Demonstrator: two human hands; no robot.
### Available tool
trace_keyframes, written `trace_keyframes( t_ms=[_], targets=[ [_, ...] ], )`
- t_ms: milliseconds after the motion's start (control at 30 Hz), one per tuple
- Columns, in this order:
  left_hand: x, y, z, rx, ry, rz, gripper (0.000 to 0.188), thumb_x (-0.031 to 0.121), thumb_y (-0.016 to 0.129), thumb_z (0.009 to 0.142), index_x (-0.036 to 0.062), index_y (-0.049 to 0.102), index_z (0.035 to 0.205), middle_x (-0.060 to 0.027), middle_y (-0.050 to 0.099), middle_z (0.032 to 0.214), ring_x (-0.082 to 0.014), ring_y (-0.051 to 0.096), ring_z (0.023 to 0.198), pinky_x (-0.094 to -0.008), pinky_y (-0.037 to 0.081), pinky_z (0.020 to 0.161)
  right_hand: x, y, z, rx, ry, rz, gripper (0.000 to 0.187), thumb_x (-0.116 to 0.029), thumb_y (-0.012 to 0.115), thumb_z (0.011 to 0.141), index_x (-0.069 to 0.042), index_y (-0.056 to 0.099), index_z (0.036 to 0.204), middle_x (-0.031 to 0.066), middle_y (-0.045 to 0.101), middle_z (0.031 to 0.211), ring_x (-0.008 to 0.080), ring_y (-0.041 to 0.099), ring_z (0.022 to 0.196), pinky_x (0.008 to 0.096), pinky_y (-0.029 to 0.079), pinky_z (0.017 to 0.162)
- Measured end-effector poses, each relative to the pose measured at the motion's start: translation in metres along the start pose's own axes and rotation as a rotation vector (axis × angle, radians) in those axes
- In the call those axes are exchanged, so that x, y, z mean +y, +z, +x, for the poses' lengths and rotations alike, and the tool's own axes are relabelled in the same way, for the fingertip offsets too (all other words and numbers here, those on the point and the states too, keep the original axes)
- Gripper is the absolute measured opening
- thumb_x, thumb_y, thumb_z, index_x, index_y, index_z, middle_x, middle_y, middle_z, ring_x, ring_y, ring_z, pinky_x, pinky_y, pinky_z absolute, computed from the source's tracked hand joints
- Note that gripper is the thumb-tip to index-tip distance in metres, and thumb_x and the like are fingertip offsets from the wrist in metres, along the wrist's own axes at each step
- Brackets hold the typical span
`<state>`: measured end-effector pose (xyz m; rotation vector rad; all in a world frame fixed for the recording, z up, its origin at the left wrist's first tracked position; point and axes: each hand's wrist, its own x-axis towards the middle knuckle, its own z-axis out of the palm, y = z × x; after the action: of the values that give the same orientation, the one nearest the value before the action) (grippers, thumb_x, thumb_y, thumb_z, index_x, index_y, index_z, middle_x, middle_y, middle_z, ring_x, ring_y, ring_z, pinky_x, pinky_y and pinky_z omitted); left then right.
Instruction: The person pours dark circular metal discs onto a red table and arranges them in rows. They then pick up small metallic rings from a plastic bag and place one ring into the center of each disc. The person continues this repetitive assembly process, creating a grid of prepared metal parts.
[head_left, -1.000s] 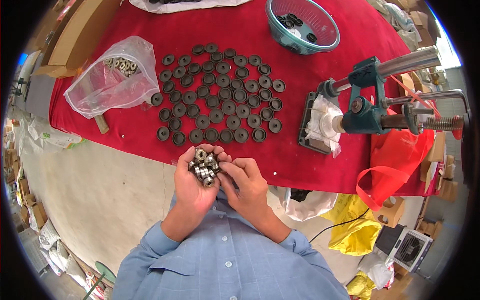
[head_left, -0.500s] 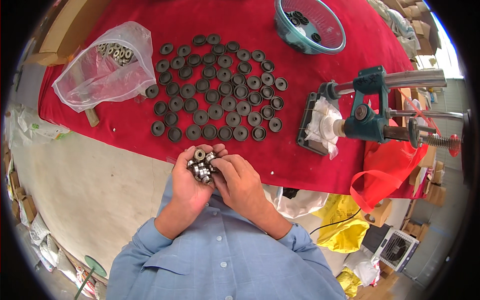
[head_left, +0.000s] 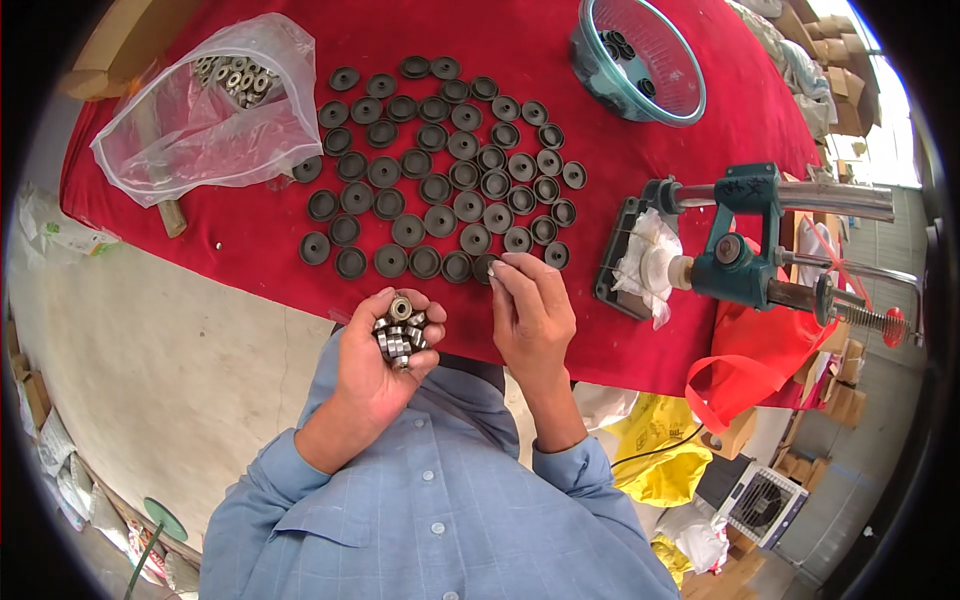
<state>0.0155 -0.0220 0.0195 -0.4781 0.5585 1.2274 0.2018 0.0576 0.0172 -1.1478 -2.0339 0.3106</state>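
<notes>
My left hand (head_left: 375, 365) is cupped, palm up, around a small heap of shiny ball bearings (head_left: 396, 346) in front of the table edge. My right hand (head_left: 535, 315) reaches over the red cloth with thumb and fingers pinched together. At its fingertips is a small metal bearing (head_left: 493, 268), mostly covered by the fingers, right over a black round cap (head_left: 484, 271) in the nearest row. Many more such shallow black caps (head_left: 439, 220) lie spread across the cloth, many with a small raised centre.
A clear plastic bag (head_left: 215, 150) of bearings (head_left: 240, 78) lies at the left, with a wooden handle (head_left: 173, 218) beside it. A teal basket (head_left: 640, 100) with black parts stands far right. A green hand press (head_left: 735, 250) lies to the right, above a red bag (head_left: 745, 365).
My right hand has left the bearings in my left palm and moved right and forward to a cap in the nearest row. My left hand still holds the heap.
</notes>
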Motion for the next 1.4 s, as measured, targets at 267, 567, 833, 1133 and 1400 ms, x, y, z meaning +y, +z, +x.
trace_keyframes(
  t_ms=[267,567,833,1133,1400],
  targets=[
    [0.003,0.001,-0.004,0.000,-0.053,0.127,0.034,0.036,0.055,0.110,0.0062,0.068,0.101,-0.0137,0.067,0.099,-0.0169,0.061,0.073,-0.0221,0.042,0.044,0.003,0.003,-0.011,-0.128,-0.129,-0.172,0.031,0.004,0.076,0.084,0.001,0.077,0.115,0.0103,0.073,0.120,0.0286,0.068,0.107,0.0412,0.056,0.091],
    [0.000,0.000,-0.003,-0.014,-0.037,0.262,0.034,0.035,0.054,0.111,0.0050,0.067,0.101,-0.0137,0.068,0.095,-0.0165,0.061,0.069,-0.0224,0.040,0.043,-0.013,-0.001,-0.035,-0.190,-0.093,-0.401,0.039,0.001,0.069,0.086,0.000,0.077,0.124,0.0052,0.071,0.137,0.0257,0.066,0.114,0.0418,0.047,0.101],
    [0.001,0.006,-0.008,-0.048,-0.069,0.607,0.036,0.036,0.057,0.111,0.0051,0.067,0.095,-0.0092,0.068,0.082,-0.0117,0.060,0.062,-0.0224,0.038,0.045,-0.020,-0.018,-0.011,-0.229,0.068,0.051,0.048,0.002,0.069,0.089,-0.003,0.071,0.137,0.0106,0.071,0.135,0.0279,0.068,0.116,0.0428,0.052,0.099],
    [0.002,0.012,-0.006,-0.257,-0.212,1.023,0.045,0.044,0.058,0.110,0.0039,0.067,0.090,-0.0066,0.066,0.075,-0.0096,0.059,0.058,-0.0222,0.040,0.044,-0.011,-0.033,0.010,-0.777,0.299,0.709,0.034,-0.001,0.064,0.099,0.000,0.074,0.132,0.0164,0.070,0.129,0.0270,0.071,0.110,0.0361,0.057,0.092],
    [0.011,0.014,0.002,-0.305,-0.351,0.929,0.045,0.047,0.063,0.109,0.0054,0.065,0.092,-0.0076,0.065,0.077,-0.0104,0.059,0.057,-0.0224,0.040,0.041,-0.002,-0.036,0.016,-0.829,0.457,0.942,0.030,-0.005,0.069,0.099,-0.002,0.077,0.128,0.0134,0.070,0.126,0.0250,0.070,0.111,0.0369,0.058,0.093]
  ],
)
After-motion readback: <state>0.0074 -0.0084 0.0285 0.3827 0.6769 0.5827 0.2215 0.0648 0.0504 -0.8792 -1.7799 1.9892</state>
